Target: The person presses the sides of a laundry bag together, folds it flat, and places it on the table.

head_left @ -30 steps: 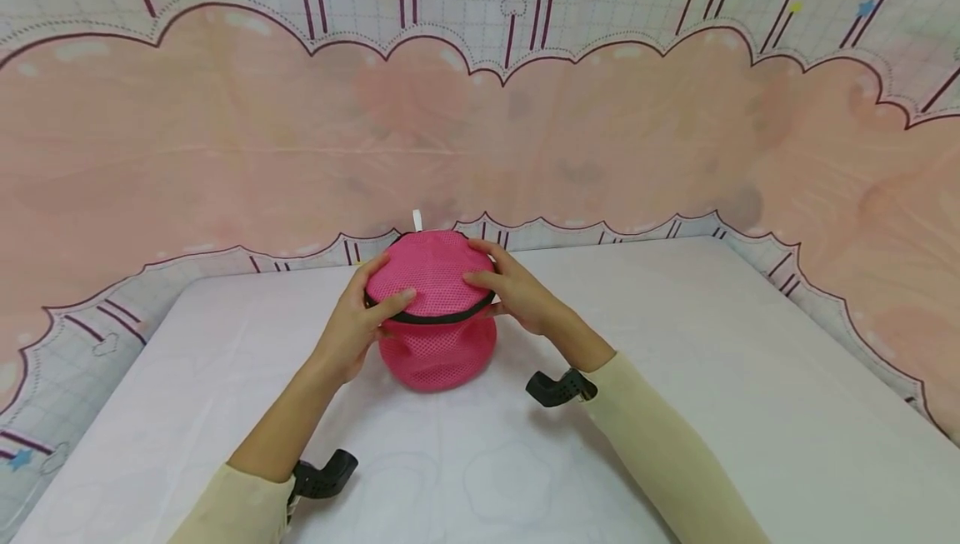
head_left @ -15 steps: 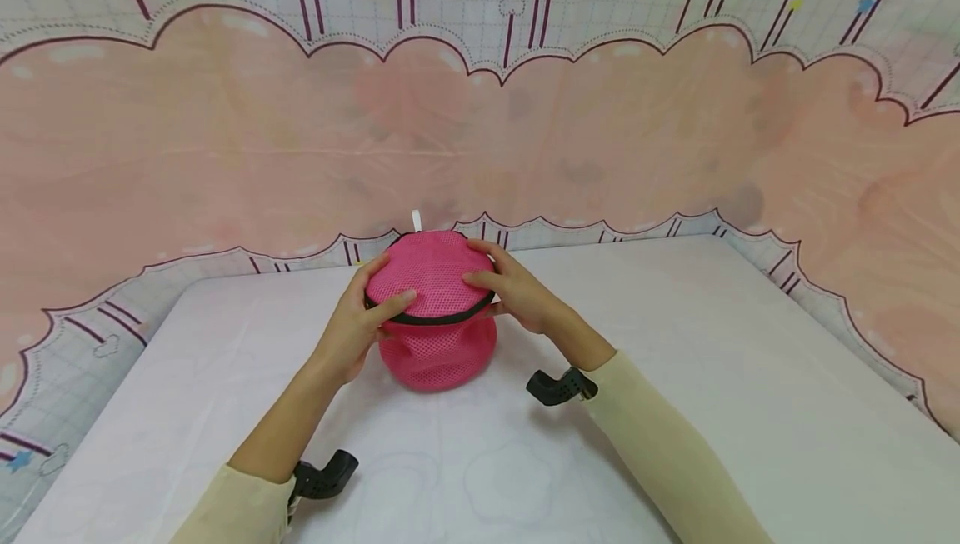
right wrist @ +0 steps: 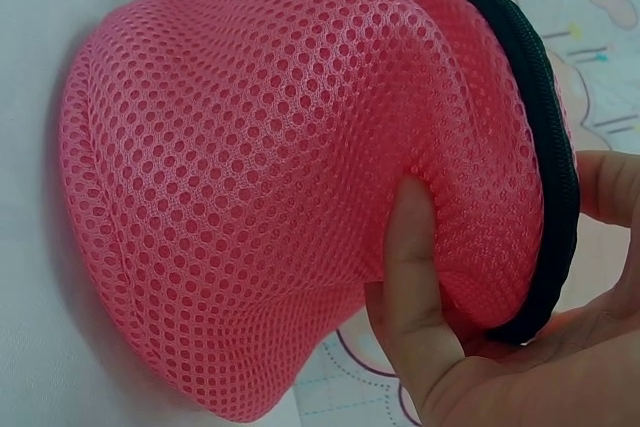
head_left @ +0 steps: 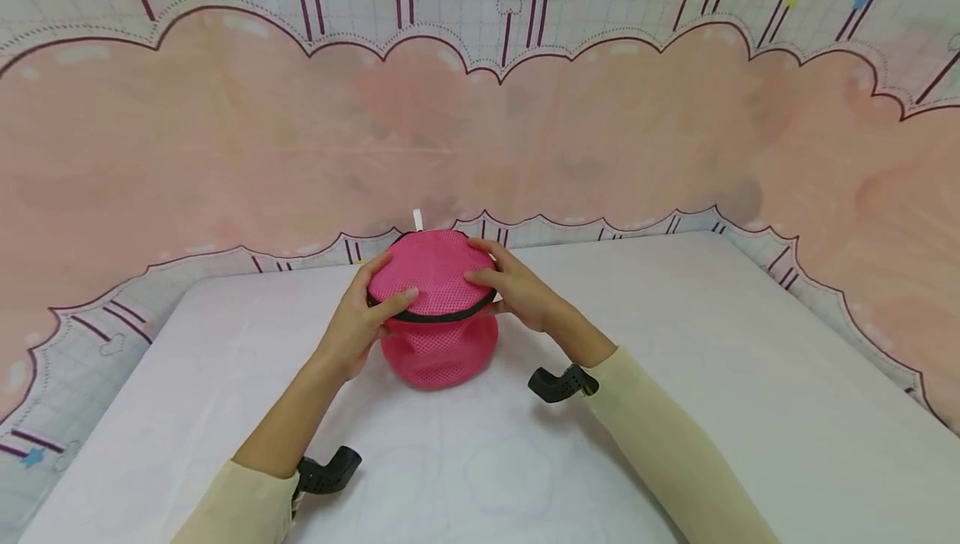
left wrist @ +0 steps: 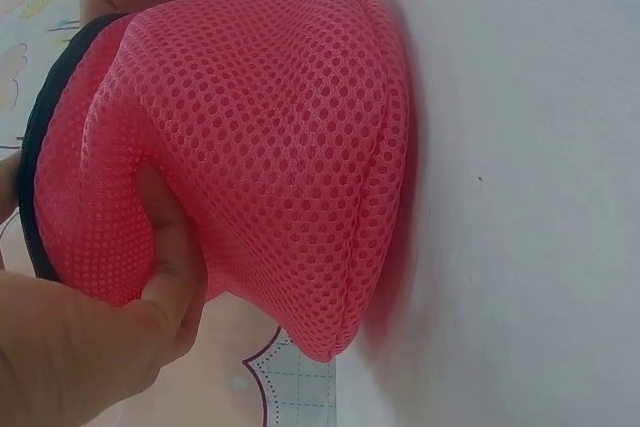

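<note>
A pink mesh laundry bag (head_left: 438, 352) with a black zipper band (head_left: 442, 316) round its top stands upright on the white table. A small white tag (head_left: 417, 219) sticks up behind it. My left hand (head_left: 360, 315) grips the top rim from the left, thumb over the lid and other fingers below the band. From the right, my right hand (head_left: 517, 286) holds the same rim. In the right wrist view, a fingertip presses into the mesh (right wrist: 250, 147) under the zipper. The left wrist view shows the mesh side (left wrist: 270, 127) dented by a finger. The bag's inside is hidden.
The white-covered table (head_left: 675, 377) spreads out around the bag. Behind it hangs a peach backdrop (head_left: 300, 152) printed with clouds and candles. Black wrist cameras (head_left: 330, 471) sit at both cream sleeves (head_left: 660, 444).
</note>
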Demonstrator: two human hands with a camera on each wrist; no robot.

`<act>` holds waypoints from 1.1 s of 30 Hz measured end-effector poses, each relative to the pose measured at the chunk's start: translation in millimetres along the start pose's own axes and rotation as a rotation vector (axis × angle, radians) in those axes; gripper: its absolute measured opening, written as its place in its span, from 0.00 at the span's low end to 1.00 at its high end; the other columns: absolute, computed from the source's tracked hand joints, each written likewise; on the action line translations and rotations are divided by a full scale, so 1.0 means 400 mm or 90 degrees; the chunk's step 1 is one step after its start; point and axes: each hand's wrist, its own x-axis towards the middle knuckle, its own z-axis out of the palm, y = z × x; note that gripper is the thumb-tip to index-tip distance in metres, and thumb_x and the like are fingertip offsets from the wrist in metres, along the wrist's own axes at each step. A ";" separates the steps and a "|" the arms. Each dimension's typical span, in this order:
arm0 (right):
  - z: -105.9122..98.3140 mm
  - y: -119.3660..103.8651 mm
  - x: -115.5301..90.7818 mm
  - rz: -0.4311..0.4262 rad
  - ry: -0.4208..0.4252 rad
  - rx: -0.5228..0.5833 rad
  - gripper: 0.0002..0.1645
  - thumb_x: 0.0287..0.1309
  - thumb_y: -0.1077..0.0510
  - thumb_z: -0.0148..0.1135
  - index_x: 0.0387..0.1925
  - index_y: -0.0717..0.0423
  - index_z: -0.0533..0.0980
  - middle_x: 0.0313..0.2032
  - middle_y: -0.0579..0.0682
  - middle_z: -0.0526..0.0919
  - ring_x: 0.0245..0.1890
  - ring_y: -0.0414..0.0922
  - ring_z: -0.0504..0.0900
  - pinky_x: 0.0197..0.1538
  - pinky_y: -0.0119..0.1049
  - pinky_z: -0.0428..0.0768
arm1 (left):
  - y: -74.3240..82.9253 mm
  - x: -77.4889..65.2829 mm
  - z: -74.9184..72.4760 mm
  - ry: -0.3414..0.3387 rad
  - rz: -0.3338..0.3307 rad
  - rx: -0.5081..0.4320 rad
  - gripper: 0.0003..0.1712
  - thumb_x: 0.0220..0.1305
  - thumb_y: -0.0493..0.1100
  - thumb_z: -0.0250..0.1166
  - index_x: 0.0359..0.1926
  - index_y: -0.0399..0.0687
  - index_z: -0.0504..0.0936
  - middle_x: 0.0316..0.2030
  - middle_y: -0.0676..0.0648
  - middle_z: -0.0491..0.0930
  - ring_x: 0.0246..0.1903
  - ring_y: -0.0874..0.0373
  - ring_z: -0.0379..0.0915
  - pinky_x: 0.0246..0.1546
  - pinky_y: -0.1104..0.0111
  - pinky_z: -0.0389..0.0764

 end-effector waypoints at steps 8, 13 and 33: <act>0.001 0.007 -0.005 -0.004 -0.007 0.005 0.38 0.63 0.57 0.54 0.72 0.46 0.53 0.64 0.57 0.62 0.56 0.54 0.69 0.44 0.44 0.81 | -0.011 -0.004 -0.001 0.000 0.001 -0.005 0.44 0.65 0.39 0.61 0.75 0.52 0.46 0.66 0.38 0.56 0.57 0.46 0.64 0.43 0.67 0.80; 0.001 0.010 -0.008 -0.009 -0.010 0.012 0.37 0.64 0.58 0.53 0.71 0.46 0.53 0.63 0.58 0.63 0.56 0.54 0.70 0.44 0.45 0.81 | -0.014 -0.007 0.002 -0.003 0.003 0.000 0.45 0.65 0.39 0.61 0.75 0.52 0.45 0.66 0.38 0.56 0.57 0.46 0.64 0.43 0.68 0.80; 0.008 0.020 0.001 -0.013 -0.009 0.065 0.37 0.64 0.60 0.52 0.72 0.45 0.53 0.63 0.60 0.62 0.56 0.56 0.70 0.48 0.52 0.79 | -0.020 -0.004 -0.004 -0.019 0.017 -0.017 0.45 0.65 0.37 0.61 0.75 0.51 0.44 0.67 0.38 0.55 0.59 0.45 0.63 0.46 0.67 0.79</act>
